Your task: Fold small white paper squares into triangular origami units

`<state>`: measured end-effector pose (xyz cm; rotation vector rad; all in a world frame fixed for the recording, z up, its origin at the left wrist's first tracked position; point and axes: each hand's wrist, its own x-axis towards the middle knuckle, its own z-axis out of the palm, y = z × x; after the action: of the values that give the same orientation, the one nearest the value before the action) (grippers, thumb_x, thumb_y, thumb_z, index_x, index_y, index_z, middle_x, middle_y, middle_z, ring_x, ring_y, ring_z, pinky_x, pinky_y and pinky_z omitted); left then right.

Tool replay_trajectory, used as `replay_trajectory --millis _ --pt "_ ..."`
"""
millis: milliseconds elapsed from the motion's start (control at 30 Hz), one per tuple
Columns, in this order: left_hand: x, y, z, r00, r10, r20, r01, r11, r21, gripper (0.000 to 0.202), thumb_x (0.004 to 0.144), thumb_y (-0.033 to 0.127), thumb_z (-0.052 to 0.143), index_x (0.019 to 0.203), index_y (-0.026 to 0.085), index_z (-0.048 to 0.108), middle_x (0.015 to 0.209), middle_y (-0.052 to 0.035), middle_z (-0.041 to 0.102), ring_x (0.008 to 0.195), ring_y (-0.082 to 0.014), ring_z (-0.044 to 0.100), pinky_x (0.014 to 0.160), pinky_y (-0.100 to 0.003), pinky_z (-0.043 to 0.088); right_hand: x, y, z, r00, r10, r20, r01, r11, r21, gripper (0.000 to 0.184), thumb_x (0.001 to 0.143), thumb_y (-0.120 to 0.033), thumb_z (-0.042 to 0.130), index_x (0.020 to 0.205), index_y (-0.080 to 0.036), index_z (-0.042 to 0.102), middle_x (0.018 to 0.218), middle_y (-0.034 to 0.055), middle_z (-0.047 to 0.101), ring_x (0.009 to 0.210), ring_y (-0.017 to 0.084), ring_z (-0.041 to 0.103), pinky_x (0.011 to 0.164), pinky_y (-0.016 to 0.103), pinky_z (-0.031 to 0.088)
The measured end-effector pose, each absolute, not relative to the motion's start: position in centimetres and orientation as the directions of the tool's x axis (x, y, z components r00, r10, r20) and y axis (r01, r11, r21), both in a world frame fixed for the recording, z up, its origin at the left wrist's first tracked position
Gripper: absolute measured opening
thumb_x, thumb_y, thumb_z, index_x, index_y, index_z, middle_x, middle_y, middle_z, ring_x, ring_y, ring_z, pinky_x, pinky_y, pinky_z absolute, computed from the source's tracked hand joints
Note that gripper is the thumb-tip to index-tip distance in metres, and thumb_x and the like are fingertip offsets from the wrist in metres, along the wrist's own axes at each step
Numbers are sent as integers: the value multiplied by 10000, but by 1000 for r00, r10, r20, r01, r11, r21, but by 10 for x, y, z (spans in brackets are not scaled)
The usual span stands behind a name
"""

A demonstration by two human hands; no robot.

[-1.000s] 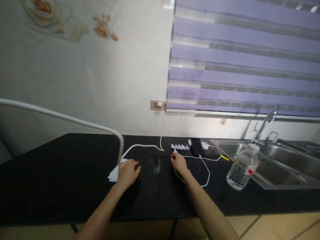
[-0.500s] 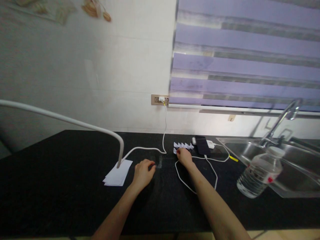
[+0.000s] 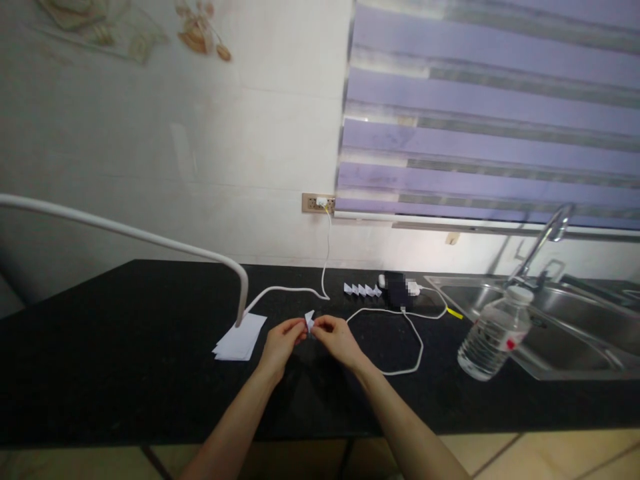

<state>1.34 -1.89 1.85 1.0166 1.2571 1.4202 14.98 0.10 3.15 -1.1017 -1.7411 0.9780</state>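
Both hands meet over the middle of the black counter (image 3: 125, 360). My left hand (image 3: 281, 338) and my right hand (image 3: 336, 337) pinch a small folded white paper piece (image 3: 309, 320) between their fingertips, just above the counter. A row of several similar folded paper pieces (image 3: 361, 289) stands further back, near the wall. A small stack of white paper sheets (image 3: 239, 337) lies left of my left hand.
A white lamp arm (image 3: 130, 233) bends down onto the paper stack. A white cable (image 3: 400, 347) runs from the wall socket (image 3: 315, 203) across the counter to a dark phone (image 3: 397, 291). A clear water bottle (image 3: 495, 333) stands by the steel sink (image 3: 570, 320) and tap (image 3: 543, 243).
My right hand drew back from the row of folded pieces with one piece. My left hand moved right to meet it, and both now pinch that piece.
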Motion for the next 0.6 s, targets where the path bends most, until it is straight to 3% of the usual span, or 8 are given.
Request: replay_trajectory --millis 100,300,600 --pt "14 -25 18 -196 981 -5 -148 -24 989 304 605 335 660 822 124 666 741 -53 675 655 -132 607 671 -263 466 150 -5 33 -266 929 256 310 334 -890 164 725 -252 534 739 -125 637 674 12 618 603 105 517 575 196 393" --pt "16 -34 27 -214 972 96 0 -98 995 212 583 315 657 699 138 651 659 -22 651 661 -148 596 670 -265 454 151 -13 30 -316 891 325 317 422 -849 185 755 -244 511 789 -125 648 709 12 617 632 104 513 599 193 391" --pt "16 -38 32 -211 958 195 133 -169 977 240 578 311 658 751 145 648 712 -33 655 693 -164 592 680 -270 440 154 -17 36 -353 861 367 356 486 -798 201 790 -262 490 775 -130 642 681 -5 582 634 107 486 571 198 352"
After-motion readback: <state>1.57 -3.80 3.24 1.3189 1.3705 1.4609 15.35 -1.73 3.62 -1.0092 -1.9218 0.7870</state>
